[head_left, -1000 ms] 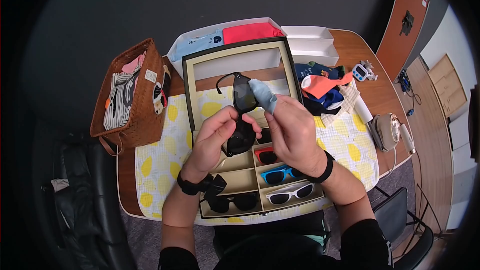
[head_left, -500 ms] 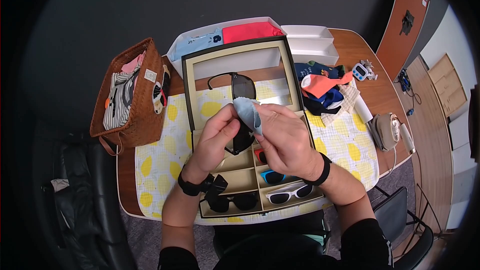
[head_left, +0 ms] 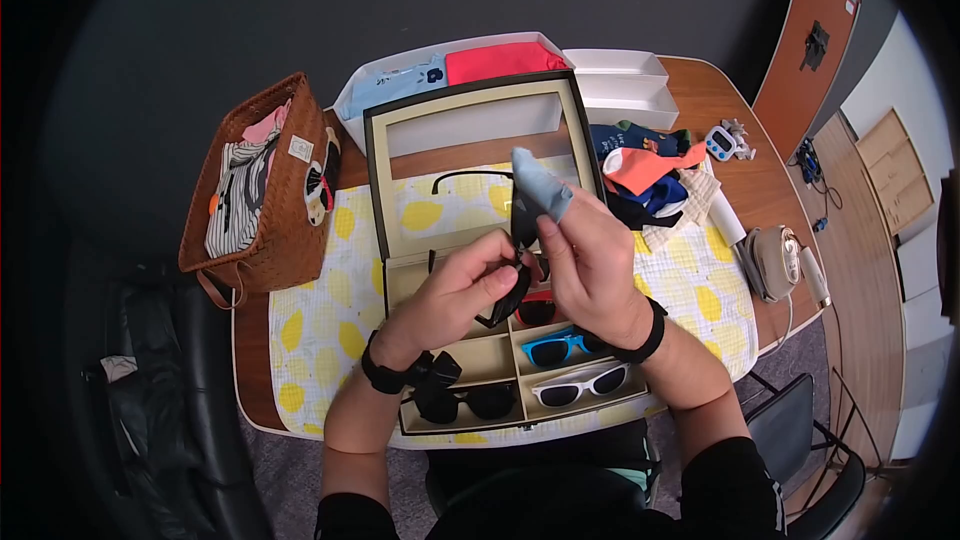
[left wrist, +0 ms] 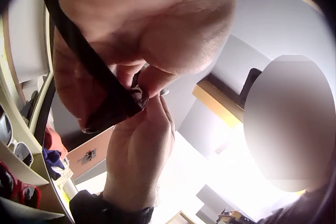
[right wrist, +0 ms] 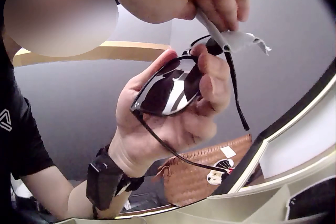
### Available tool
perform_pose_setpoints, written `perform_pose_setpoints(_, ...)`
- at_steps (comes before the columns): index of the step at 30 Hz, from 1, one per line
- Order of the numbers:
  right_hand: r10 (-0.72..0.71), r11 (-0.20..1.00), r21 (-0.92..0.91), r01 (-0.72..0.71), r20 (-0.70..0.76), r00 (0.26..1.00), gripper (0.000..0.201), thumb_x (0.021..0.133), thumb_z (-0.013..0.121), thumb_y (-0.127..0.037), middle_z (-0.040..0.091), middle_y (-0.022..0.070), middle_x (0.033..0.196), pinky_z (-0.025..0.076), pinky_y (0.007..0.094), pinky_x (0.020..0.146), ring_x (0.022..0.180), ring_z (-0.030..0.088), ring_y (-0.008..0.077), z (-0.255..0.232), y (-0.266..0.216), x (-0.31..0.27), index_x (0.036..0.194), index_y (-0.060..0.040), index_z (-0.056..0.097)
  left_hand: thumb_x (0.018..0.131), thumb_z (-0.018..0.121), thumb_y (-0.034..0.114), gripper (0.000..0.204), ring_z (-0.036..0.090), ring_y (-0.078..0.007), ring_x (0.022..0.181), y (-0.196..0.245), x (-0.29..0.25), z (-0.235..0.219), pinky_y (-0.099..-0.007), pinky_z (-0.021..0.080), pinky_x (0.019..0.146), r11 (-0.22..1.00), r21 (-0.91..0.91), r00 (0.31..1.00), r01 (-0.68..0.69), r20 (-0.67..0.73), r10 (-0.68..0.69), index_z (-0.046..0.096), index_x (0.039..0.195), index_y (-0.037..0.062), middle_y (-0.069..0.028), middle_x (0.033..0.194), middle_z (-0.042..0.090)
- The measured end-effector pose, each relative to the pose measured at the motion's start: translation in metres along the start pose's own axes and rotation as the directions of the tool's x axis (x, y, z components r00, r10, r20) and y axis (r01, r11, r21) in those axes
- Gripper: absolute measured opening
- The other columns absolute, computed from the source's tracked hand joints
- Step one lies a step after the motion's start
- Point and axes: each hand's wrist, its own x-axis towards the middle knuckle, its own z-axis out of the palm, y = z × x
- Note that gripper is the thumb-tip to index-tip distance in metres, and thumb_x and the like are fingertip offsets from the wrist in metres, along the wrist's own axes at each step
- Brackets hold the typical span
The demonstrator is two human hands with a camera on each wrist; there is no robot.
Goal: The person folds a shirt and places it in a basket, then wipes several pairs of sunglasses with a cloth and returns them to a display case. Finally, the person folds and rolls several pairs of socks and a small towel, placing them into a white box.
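Holding up black sunglasses (right wrist: 170,90) over the open box (head_left: 476,363) is done by the L hand (head_left: 460,285), its fingers curled round frame nr the bridge; a lt-blue cloth (head_left: 543,186) is pinched betw. thumb & fingers of the R hand (head_left: 597,252), up by the far lens. Firm contact of cloth w/ lens can't be told.

Box middle is blocked from above by both hands. In its R column, red-framed (head_left: 537,313), blue-framed (head_left: 545,352) & white-framed sunglasses (head_left: 580,387) are lined up twd the front edge; at the front L corner another dark pair (head_left: 490,402) is part hidden by the wrist cam (head_left: 436,370).

Along the table's (head_left: 255,365) L edge a woven brown basket (head_left: 290,210) is stood, filled w/ striped & pink fabric. At the far edge, folded blue & red clothes are kept in a white bin (head_left: 350,112), w/ a divided white tray (head_left: 622,95) beside it. Nr the far R corner: crumpled socks (head_left: 650,175), timer (head_left: 720,145); by the R edge, a rounded beige device (head_left: 770,265).

Lenses are glossy, temples thin & unfolded; cloth is soft, creased. Box is cream-lined, dark-rimmed, set on a lemon-print cloth (head_left: 310,340).
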Motion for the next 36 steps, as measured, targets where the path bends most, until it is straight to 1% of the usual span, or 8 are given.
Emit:
perform_pose_setpoints(4,0.102,0.993,0.048,-0.105,0.05,0.994,0.037,0.095,0.052,0.007,0.069,0.0211,0.123,0.051,0.034,0.092,0.105,0.069,0.0327,-0.006,0.0,0.002,0.131,0.0085,0.06,0.107,0.052,0.019,0.018,0.052,-0.0061,0.099,-0.006,-0.003,0.003,-0.0255,0.045,0.089,0.994,0.083,0.996,0.068,0.053,-0.073,0.053,0.11,0.0012,-0.0018,0.107,0.058)
perform_pose_setpoints(13,-0.112,0.993,-0.022,0.113,0.041,0.993,0.037,0.08,0.067,0.007,0.068,0.0276,0.115,0.052,0.0476,0.099,0.111,0.066,0.0441,0.001,-0.004,0.0,0.117,0.0111,0.064,0.106,0.051,0.016,0.018,0.052,-0.0079,0.101,-0.007,-0.002,-0.003,-0.0266,0.044,0.091,0.995,0.086,0.997,-0.041,-0.064,0.047,0.055,0.114,0.0001,-0.0015,0.106,0.059)
perform_pose_setpoints(18,-0.174,0.985,0.005,0.175,0.14,0.975,0.03,0.076,0.07,0.007,0.068,0.0259,0.113,0.052,0.048,0.1,0.113,0.066,0.043,0.005,-0.013,-0.005,0.106,0.0094,0.066,0.107,0.047,0.015,0.032,0.053,-0.0121,0.118,0.002,-0.001,0.001,-0.0283,0.039,0.105,0.973,-0.141,0.951,-0.184,-0.276,0.14,0.053,0.132,-0.0037,-0.0057,0.125,0.061)
perform_pose_setpoints(20,-0.186,0.982,0.015,0.186,0.142,0.972,0.031,0.077,0.07,0.007,0.068,0.0266,0.114,0.052,0.0478,0.101,0.114,0.066,0.0435,0.007,-0.012,-0.005,0.108,0.0103,0.065,0.107,0.047,0.015,0.039,0.052,-0.0142,0.124,0.001,-0.002,-0.003,-0.0288,0.037,0.109,0.974,-0.125,0.957,-0.189,-0.248,0.154,0.049,0.141,-0.0048,-0.0075,0.133,0.059)
perform_pose_setpoints(25,-0.095,0.995,0.001,0.095,0.057,0.994,0.037,0.079,0.067,0.009,0.066,0.0301,0.119,0.051,0.0489,0.103,0.117,0.064,0.0464,0.007,-0.004,-0.003,0.116,0.012,0.063,0.107,0.047,0.016,0.023,0.052,-0.0084,0.107,0.0,-0.004,-0.01,-0.0255,0.041,0.097,0.995,0.022,0.995,-0.098,-0.02,0.099,0.056,0.119,-0.0018,-0.0014,0.112,0.058)
perform_pose_setpoints(29,-0.01,0.999,0.035,0.008,0.048,0.999,0.039,0.08,0.066,0.009,0.065,0.0315,0.121,0.052,0.0484,0.102,0.119,0.062,0.0469,0.007,-0.005,-0.004,0.118,0.0119,0.063,0.105,0.048,0.02,0.026,0.051,-0.0106,0.111,0.0,-0.004,-0.006,-0.0257,0.037,0.101,0.997,-0.066,0.999,-0.042,-0.002,0.042,0.057,0.115,-0.0022,-0.0038,0.115,0.058)
perform_pose_setpoints(32,-0.038,0.999,0.008,0.037,0.096,0.995,0.036,0.079,0.067,0.009,0.065,0.0312,0.12,0.053,0.0471,0.1,0.118,0.063,0.0458,0.006,-0.009,-0.006,0.115,0.011,0.064,0.108,0.047,0.017,0.023,0.052,-0.0084,0.108,-0.004,-0.003,-0.007,-0.0258,0.042,0.097,0.997,0.012,0.994,-0.077,-0.071,0.077,0.056,0.12,-0.0014,-0.0012,0.113,0.058)
perform_pose_setpoints(36,-0.162,0.986,-0.026,0.167,0.144,0.976,0.033,0.076,0.07,0.007,0.067,0.0301,0.116,0.055,0.0458,0.096,0.115,0.065,0.0441,0.01,-0.009,-0.009,0.108,0.0092,0.065,0.108,0.045,0.018,0.042,0.051,-0.0145,0.126,-0.006,0.0,-0.002,-0.0303,0.037,0.111,0.978,-0.088,0.959,-0.191,-0.227,0.167,0.046,0.144,-0.0038,-0.007,0.135,0.057)
